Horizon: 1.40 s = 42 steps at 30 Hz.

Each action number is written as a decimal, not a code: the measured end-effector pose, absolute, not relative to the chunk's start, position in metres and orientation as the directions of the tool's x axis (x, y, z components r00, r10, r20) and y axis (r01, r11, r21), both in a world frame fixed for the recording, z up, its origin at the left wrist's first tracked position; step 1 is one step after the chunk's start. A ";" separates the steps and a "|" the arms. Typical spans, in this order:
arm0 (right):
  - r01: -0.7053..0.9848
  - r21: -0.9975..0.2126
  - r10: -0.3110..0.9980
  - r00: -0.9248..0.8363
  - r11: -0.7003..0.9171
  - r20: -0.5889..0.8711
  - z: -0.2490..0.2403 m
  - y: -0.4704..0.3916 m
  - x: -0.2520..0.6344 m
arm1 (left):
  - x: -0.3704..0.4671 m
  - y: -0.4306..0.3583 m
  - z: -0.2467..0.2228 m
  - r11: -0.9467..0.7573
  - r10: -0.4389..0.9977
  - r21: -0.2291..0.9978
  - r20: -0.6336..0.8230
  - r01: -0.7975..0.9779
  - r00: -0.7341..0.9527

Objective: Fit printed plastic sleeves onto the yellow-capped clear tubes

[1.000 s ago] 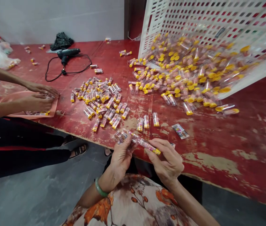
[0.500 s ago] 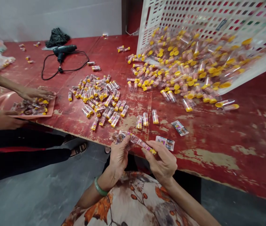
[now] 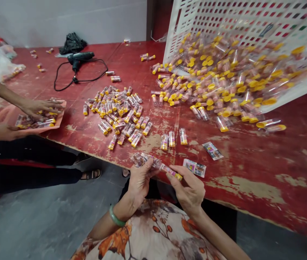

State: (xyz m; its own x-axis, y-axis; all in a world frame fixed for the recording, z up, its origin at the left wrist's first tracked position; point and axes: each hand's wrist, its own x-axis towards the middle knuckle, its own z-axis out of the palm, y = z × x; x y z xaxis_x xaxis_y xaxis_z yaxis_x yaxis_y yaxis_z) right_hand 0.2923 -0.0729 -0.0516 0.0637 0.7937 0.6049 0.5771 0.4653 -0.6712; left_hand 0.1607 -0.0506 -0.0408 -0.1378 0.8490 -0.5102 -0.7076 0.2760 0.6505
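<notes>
My left hand (image 3: pixel 139 180) pinches a bunch of printed clear sleeves (image 3: pixel 140 159) just off the front edge of the red table (image 3: pixel 240 187). Between the thumb and fingers of my right hand (image 3: pixel 190 187) is a yellow-capped tube (image 3: pixel 175 173) with a printed wrap, its far end pointing at the sleeves. Three tubes (image 3: pixel 171 138) stand on the table beyond my hands. Two flat printed sleeves lie to the right, one near (image 3: pixel 195 168) and one farther (image 3: pixel 213 150). A heap of wrapped tubes (image 3: pixel 120 108) lies left of centre.
A tipped white basket (image 3: pixel 171 47) spills many yellow-capped tubes at the back right. A black heat gun (image 3: pixel 80 57) with its cord lies at the back left, near a black bag (image 3: pixel 72 43). Another person's hands are over a pink tray (image 3: pixel 62 112) of tubes at left.
The view has shifted slightly, moving the table's things rightward. The tube in my right hand now shows more apart from the sleeves in my left hand. The other person's hands remain at the tray.
</notes>
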 end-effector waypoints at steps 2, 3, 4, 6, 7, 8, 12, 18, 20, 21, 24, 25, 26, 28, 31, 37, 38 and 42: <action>0.665 -0.543 0.724 0.004 0.513 0.690 -0.058 -0.074 0.291 | 0.160 -0.052 -0.041 0.291 0.851 0.666 -0.508 -0.687 -0.132; 0.705 -0.451 0.670 -0.045 0.546 0.741 -0.062 -0.075 0.291 | 0.161 -0.053 -0.040 0.293 0.855 0.675 -0.501 -0.677 -0.130; 0.726 -0.390 0.631 -0.079 0.566 0.771 -0.065 -0.076 0.290 | 0.161 -0.053 -0.040 0.290 0.859 0.682 -0.494 -0.671 -0.131; 0.706 -0.424 0.640 -0.054 0.568 0.766 -0.067 -0.078 0.288 | 0.162 -0.053 -0.039 0.278 0.867 0.688 -0.480 -0.670 -0.133; 0.666 -0.501 0.677 -0.007 0.552 0.736 -0.067 -0.078 0.287 | 0.163 -0.053 -0.038 0.270 0.872 0.687 -0.471 -0.675 -0.130; 0.618 -0.581 0.717 0.040 0.529 0.696 -0.065 -0.078 0.286 | 0.163 -0.053 -0.038 0.263 0.878 0.683 -0.462 -0.681 -0.124; 0.603 -0.629 0.748 0.078 0.491 0.659 -0.065 -0.076 0.284 | 0.164 -0.052 -0.038 0.244 0.886 0.669 -0.448 -0.702 -0.119; 0.700 -0.443 0.654 -0.045 0.560 0.755 -0.073 -0.077 0.284 | 0.163 -0.054 -0.041 0.259 0.893 0.696 -0.437 -0.670 -0.109; 0.562 -0.680 0.789 0.075 0.471 0.609 -0.071 -0.077 0.282 | 0.163 -0.054 -0.041 0.266 0.896 0.675 -0.436 -0.688 -0.082; 0.486 -0.774 0.852 0.105 0.406 0.513 -0.069 -0.077 0.282 | 0.163 -0.053 -0.040 0.271 0.893 0.661 -0.443 -0.700 -0.072; 0.368 -0.890 0.936 0.118 0.269 0.332 -0.067 -0.077 0.284 | 0.162 -0.050 -0.038 0.266 0.870 0.630 -0.483 -0.730 -0.099; 0.351 -0.902 0.943 0.120 0.252 0.311 -0.067 -0.077 0.286 | 0.161 -0.049 -0.038 0.253 0.862 0.625 -0.492 -0.739 -0.122; 0.332 -0.912 0.947 0.121 0.243 0.296 -0.068 -0.077 0.289 | 0.161 -0.047 -0.037 0.237 0.855 0.624 -0.498 -0.745 -0.145; 0.249 -0.944 0.958 0.129 0.218 0.255 -0.070 -0.076 0.294 | 0.160 -0.043 -0.037 0.214 0.845 0.623 -0.505 -0.752 -0.178; 0.000 -0.994 0.987 0.114 0.111 0.111 -0.074 -0.075 0.298 | 0.159 -0.040 -0.037 0.232 0.827 0.598 -0.536 -0.767 -0.168; 0.023 -1.000 0.997 0.078 0.019 0.021 -0.069 -0.076 0.297 | 0.161 -0.041 -0.041 0.238 0.827 0.572 -0.543 -0.785 -0.145; 0.105 -0.993 0.989 0.129 0.056 0.069 -0.066 -0.077 0.297 | 0.160 -0.041 -0.042 0.256 0.817 0.564 -0.561 -0.785 -0.136; 0.352 -0.902 0.929 0.178 0.249 0.325 -0.048 -0.076 0.296 | 0.161 -0.041 -0.042 0.322 0.789 0.524 -0.609 -0.788 -0.083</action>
State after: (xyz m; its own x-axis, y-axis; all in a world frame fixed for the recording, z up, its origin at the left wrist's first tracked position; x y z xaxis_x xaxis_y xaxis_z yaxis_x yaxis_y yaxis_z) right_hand 0.2959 -0.0761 -0.0484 0.1776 0.9288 0.3252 0.3522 0.2486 -0.9023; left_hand 0.1610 -0.0413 -0.0419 -0.0832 0.7887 -0.6092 -0.7883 0.3219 0.5244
